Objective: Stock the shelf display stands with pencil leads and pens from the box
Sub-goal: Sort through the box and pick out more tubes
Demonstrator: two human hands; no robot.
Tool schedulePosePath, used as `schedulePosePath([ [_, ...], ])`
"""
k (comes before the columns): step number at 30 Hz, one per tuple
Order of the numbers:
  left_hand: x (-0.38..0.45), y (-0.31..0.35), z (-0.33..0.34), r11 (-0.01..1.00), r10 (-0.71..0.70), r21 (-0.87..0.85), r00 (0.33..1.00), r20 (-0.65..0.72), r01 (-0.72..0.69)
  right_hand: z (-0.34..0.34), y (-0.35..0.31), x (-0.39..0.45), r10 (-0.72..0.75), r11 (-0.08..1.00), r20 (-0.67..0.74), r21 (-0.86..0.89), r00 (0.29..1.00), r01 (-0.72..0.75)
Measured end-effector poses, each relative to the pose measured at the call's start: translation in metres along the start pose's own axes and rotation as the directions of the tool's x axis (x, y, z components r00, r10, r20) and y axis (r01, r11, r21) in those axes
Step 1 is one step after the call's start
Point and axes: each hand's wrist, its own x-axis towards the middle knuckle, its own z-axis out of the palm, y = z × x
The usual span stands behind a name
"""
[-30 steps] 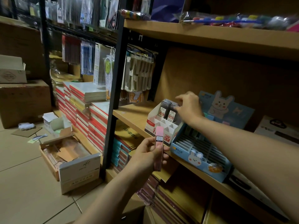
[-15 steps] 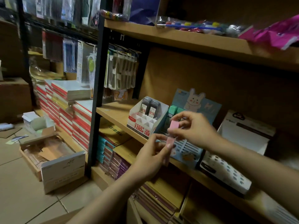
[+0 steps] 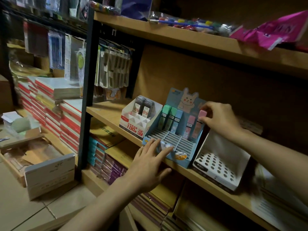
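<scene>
From the head camera, much of the left side is blurred: the hanging packets and the stacked notebooks (image 3: 66, 114) cannot be read. The open box (image 3: 38, 162) on the floor is dim, and its contents are hard to make out. The far right of the shelf (image 3: 106, 112) smears into blur, and both forearms are cut off by the frame's lower edge.

The right hand (image 3: 220, 118) pinches the top of a pink lead case (image 3: 199, 124) between thumb and fingers. The case stands nearly upright, long axis vertical and leaning back slightly, cap up, its lower end in the back right slot of the blue display stand (image 3: 166, 140), just beside another pink case. Green and blue cases stand in the same back row.

The left hand (image 3: 150, 162) lies flat, fingers straight, its fingertips resting on the stand's front edge. A white stand (image 3: 138, 120) with two dark cases sits to the left, and a white holed stand (image 3: 220, 164) to the right.
</scene>
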Motion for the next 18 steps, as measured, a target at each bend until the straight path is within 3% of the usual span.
schedulePosePath([
  [4, 0.000, -0.007, 0.001, 0.996, 0.020, 0.088, 0.999, -0.031, -0.017, 0.013, 0.003, 0.005, 0.007, 1.000, 0.017, -0.019, 1.000, -0.006],
  [13, 0.002, -0.010, 0.007, 0.995, 0.046, 0.087, 0.996, -0.076, -0.040, 0.025, 0.018, 0.007, 0.106, 0.994, 0.048, 0.030, 0.993, -0.107],
  [18, 0.002, -0.013, 0.010, 0.994, 0.056, 0.096, 0.993, -0.101, -0.046, 0.027, 0.015, 0.005, 0.101, 0.993, 0.061, -0.069, 0.993, -0.096],
])
